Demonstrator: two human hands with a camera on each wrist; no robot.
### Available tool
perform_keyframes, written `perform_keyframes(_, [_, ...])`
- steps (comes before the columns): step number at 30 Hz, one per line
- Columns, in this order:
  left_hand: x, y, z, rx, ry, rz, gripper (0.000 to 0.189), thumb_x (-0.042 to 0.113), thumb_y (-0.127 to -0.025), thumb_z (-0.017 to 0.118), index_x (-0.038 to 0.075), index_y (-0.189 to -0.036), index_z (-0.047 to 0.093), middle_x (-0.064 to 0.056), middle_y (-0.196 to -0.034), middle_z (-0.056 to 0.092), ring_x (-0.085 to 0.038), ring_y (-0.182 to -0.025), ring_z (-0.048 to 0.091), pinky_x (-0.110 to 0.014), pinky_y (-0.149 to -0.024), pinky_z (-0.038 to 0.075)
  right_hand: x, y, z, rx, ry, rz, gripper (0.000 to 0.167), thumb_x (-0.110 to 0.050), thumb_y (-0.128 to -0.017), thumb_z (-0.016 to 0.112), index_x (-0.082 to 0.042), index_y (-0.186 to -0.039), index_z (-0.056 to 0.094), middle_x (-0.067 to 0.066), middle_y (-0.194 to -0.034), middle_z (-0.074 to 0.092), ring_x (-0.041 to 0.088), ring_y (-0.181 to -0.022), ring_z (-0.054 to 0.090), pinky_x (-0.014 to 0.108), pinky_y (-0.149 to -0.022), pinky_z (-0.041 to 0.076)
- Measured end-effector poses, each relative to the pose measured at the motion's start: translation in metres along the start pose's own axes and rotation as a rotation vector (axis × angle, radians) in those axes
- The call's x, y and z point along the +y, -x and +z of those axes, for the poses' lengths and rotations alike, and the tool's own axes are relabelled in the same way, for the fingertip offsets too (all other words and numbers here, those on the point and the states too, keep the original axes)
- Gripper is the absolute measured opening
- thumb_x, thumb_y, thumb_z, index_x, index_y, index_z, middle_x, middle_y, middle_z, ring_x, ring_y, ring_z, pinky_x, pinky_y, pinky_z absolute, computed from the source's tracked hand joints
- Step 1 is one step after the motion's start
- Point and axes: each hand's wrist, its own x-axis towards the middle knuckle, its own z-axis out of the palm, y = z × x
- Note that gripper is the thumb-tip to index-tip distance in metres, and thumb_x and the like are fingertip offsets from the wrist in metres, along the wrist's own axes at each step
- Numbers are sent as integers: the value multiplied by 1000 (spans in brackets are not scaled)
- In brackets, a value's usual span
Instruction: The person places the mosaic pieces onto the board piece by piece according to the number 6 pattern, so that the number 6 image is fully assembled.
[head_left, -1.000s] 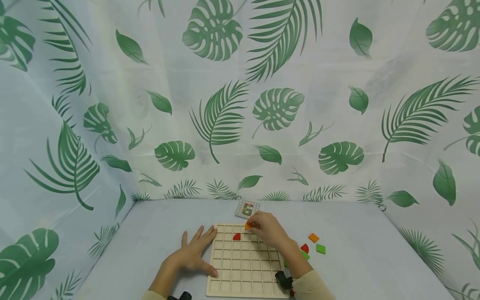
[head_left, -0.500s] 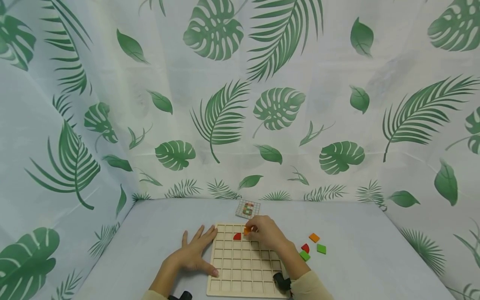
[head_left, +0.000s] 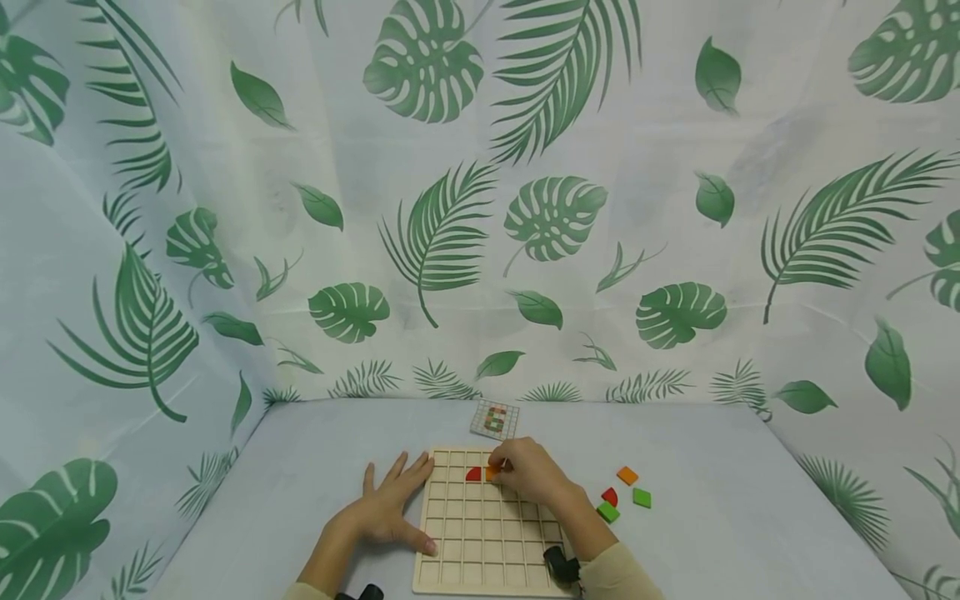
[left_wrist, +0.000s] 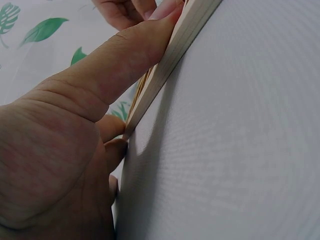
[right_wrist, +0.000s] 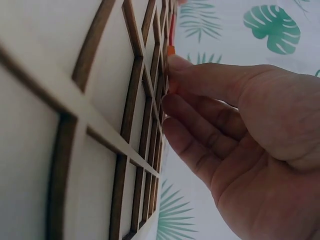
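"Your right hand (head_left: 531,472)?"
"I pinch an orange tile (head_left: 491,473) at lower centre, beside the red tile (head_left: 473,474) on the board (head_left: 493,531)."
"Your left hand (head_left: 388,506)?"
"I spread it along the board's left edge, probably to steady it."

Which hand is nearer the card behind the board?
Right. The right hand is just in front of the card, pinching an orange tile; the left hand is farther off, at the left edge of the board.

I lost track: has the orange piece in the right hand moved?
Yes: in the head view, the orange piece moved down, now level with the red piece.
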Motion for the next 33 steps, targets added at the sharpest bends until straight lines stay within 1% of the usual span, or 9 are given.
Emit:
perform_keyframes(8, [-1, 0, 1, 1, -4, -1, 132, 65, -63, 91, 14, -166, 26, -9, -176, 16, -43, -162, -1, -81, -112, -20, -1, 0, 0, -10, 16, 9, 18, -5, -86, 83, -4, -104, 80, 4, -97, 77, 11, -81, 65, 28, -70, 56])
perform_keyframes(15, [-1, 0, 2, 3, 4, -2, 133, 65, -62, 92, 15, -166, 26, -8, -176, 16, -43, -162, -1, -81, -112, -21, 0, 1, 2, -27, 33, -33, 18, 0, -87, 80, -4, -105, 80, 5, -100, 78, 17, -88, 70, 29, -73, 59])
perform_keyframes(24, [0, 1, 0, 1, 5, -3, 132, 64, -63, 92, 15, -166, 26, -8, -176, 15, -43, -162, -1, -80, -112, -21, -1, 1, 0, -43, 110, -65, 13, -3, -90, 78, -9, -102, 83, 1, -100, 76, 16, -92, 70, 32, -77, 60])
perform_keyframes(28, [1, 1, -1, 1, 10, -1, 133, 63, -62, 92, 15, -166, 26, -8, -176, 15, -43, -162, -2, -80, -112, -22, -1, 0, 0, -50, 105, -69, 14, -2, -90, 78, -9, -102, 83, 1, -99, 76, 17, -94, 71, 33, -78, 61])
perform_keyframes(33, [-2, 1, 0, 2, 6, 6, 133, 65, -62, 92, 15, -166, 25, -7, -176, 15, -43, -162, -2, -80, -112, -22, -1, 0, 0, -81, 81, -62, 15, -5, -92, 77, -9, -105, 83, 1, -104, 74, 20, -97, 71, 32, -79, 61])
